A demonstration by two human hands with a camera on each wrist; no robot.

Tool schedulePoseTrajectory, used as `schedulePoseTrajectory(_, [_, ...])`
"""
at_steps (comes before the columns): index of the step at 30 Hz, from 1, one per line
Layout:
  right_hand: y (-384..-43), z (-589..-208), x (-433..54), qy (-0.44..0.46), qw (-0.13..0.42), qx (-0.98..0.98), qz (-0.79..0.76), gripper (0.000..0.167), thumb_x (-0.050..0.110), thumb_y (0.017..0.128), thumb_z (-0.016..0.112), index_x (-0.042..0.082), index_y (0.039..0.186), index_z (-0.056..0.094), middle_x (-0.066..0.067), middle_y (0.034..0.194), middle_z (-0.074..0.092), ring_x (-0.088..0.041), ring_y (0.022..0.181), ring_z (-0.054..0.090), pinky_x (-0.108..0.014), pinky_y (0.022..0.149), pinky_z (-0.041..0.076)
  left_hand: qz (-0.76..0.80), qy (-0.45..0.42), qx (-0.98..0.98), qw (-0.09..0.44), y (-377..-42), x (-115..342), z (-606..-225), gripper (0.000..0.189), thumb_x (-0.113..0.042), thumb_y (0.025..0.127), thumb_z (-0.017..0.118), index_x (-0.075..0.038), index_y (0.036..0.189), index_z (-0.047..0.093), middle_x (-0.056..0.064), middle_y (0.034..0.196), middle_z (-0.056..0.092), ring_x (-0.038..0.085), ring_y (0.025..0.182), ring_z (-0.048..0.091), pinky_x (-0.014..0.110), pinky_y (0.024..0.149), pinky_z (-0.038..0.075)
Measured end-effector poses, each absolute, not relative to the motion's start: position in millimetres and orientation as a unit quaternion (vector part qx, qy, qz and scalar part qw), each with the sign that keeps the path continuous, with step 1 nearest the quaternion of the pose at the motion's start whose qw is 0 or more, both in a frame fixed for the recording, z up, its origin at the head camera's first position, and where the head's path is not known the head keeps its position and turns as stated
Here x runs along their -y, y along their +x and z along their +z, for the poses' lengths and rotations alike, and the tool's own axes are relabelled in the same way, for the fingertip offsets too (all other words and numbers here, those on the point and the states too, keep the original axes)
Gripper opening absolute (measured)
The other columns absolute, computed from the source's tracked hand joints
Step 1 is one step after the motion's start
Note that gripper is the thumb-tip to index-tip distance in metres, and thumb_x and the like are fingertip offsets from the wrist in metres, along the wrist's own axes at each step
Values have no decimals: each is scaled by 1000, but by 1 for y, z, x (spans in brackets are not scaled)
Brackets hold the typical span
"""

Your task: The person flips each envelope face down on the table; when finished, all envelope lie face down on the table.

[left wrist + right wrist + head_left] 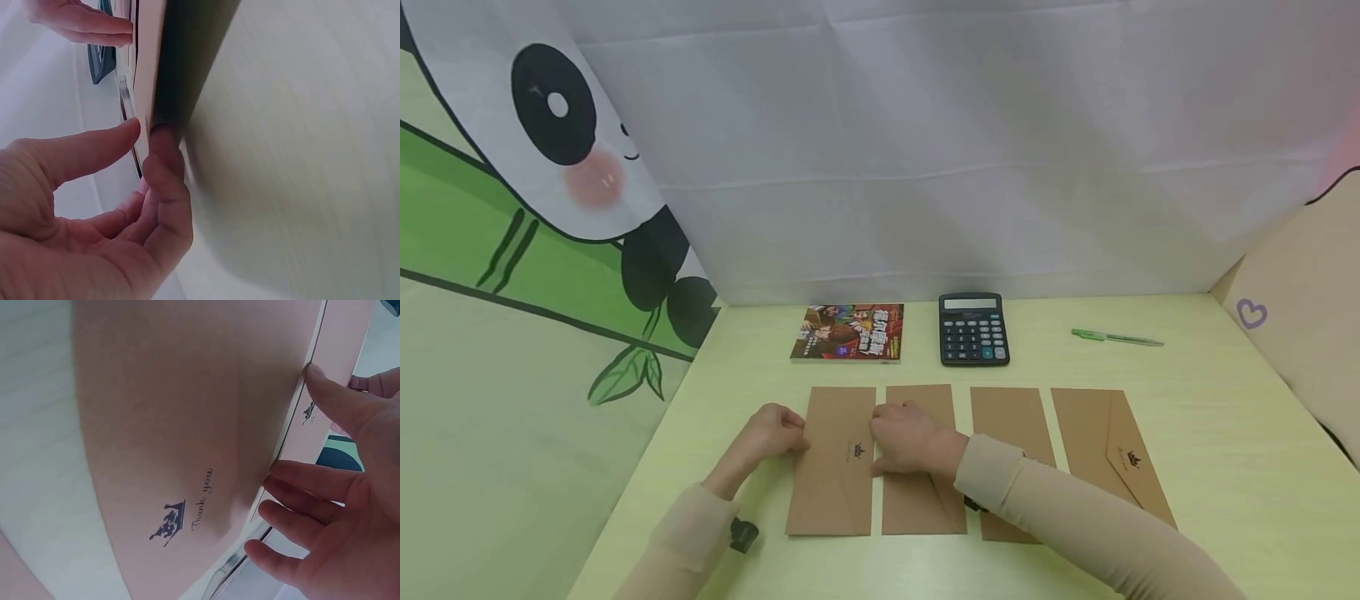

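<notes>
We have four brown envelopes laid in a row on the near part of the worktop point(1225, 433), and both hands are on the leftmost envelope point(835, 458). Our left hand point(772, 433) pinches its left edge between thumb and curled fingers; the left wrist view shows that edge raised slightly off the worktop. Our right hand point(910, 437) sits at the envelope's right edge, where it meets the second envelope point(921, 492), with its fingers nearly straight and their tips touching that edge rather than curled round it.

To lift this one cleanly, we judge it best to keep the pinch light so the paper does not crease, and to get the right fingertips under this edge only, since the second envelope lies just beside it and could drag along. Raising both edges evenly should keep the flap, printed with a crown and "Thank you", from bending.

Farther back lie a book point(848, 333), a calculator point(973, 330) and a green pen point(1116, 337), well apart from the hands.
</notes>
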State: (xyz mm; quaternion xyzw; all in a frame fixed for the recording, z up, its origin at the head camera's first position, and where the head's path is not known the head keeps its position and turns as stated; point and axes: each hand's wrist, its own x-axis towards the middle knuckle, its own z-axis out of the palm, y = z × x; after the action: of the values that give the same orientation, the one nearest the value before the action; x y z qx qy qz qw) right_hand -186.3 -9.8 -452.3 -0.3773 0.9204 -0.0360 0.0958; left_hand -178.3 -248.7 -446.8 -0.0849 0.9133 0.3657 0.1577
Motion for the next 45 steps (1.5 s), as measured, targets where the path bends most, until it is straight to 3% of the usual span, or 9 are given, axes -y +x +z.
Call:
schedulePoseTrajectory(8, [-189, -453, 9, -373, 106, -920, -50, 44, 56, 74, 75, 14, 84, 65, 0, 107, 61, -14, 86, 53, -40, 84, 43, 408, -81, -896, 158, -176, 251, -443, 30, -2, 79, 70, 9, 105, 62, 9, 85, 64, 18, 74, 60, 33, 66, 51])
schedulePoseTrajectory(17, [-188, -449, 9, -372, 113, -920, -52, 51, 56, 77, 72, 11, 99, 68, -2, 114, 60, -16, 96, 54, -41, 87, 42, 445, -89, -877, 157, -171, 252, -431, 29, 0, 85, 65, 10, 112, 61, 11, 92, 67, 20, 80, 64, 36, 71, 53])
schedulePoseTrajectory(22, [-186, -447, 9, -369, 114, -921, -51, 54, 57, 82, 66, 9, 108, 68, -4, 124, 58, -18, 111, 52, -42, 93, 40, 484, -81, -858, 152, -170, 254, -424, 32, 3, 86, 63, 12, 116, 58, 15, 97, 67, 22, 84, 64, 37, 73, 53])
schedulePoseTrajectory(25, [-185, -447, 9, -366, 121, -921, -61, 58, 58, 85, 61, 9, 116, 65, -4, 124, 58, -19, 111, 53, -41, 94, 40, 509, -76, -845, 146, -170, 253, -423, 32, 5, 87, 63, 13, 117, 58, 16, 98, 67, 22, 85, 65, 36, 74, 53])
schedulePoseTrajectory(30, [-183, -445, 11, -362, 145, -911, -133, 59, 57, 89, 57, 10, 125, 56, -1, 107, 61, -15, 94, 55, -32, 87, 44, 519, -65, -842, 133, -168, 250, -422, 31, 5, 88, 60, 11, 118, 58, 14, 97, 67, 22, 85, 65, 36, 76, 53])
schedulePoseTrajectory(34, [-181, -442, 14, -366, 167, -893, -200, 47, 54, 90, 57, 11, 108, 57, 2, 82, 55, -12, 73, 50, -29, 68, 44, 525, -58, -840, 122, -167, 247, -423, 30, 4, 88, 59, 9, 118, 60, 12, 97, 67, 23, 85, 65, 37, 77, 52])
schedulePoseTrajectory(37, [-181, -440, 16, -373, 174, -882, -230, 49, 53, 90, 58, 9, 110, 56, 2, 78, 51, -11, 69, 48, -27, 63, 42, 540, -51, -832, 114, -167, 246, -422, 32, 2, 89, 60, 8, 120, 60, 13, 100, 67, 23, 87, 65, 37, 78, 52])
schedulePoseTrajectory(40, [-180, -440, 17, -375, 179, -875, -249, 59, 53, 90, 59, 6, 123, 51, 2, 83, 53, -11, 73, 50, -26, 66, 43, 563, -42, -818, 113, -165, 242, -420, 33, 1, 90, 59, 7, 122, 58, 15, 105, 65, 24, 92, 64, 37, 80, 51])
schedulePoseTrajectory(45, [-178, -439, 18, -354, 199, -867, -288, 80, 53, 90, 59, 0, 144, 33, -8, 115, 60, -12, 98, 56, -28, 85, 45, 595, -16, -794, 123, -161, 239, -419, 35, 2, 94, 51, 9, 127, 54, 21, 116, 62, 28, 101, 62, 38, 84, 50])
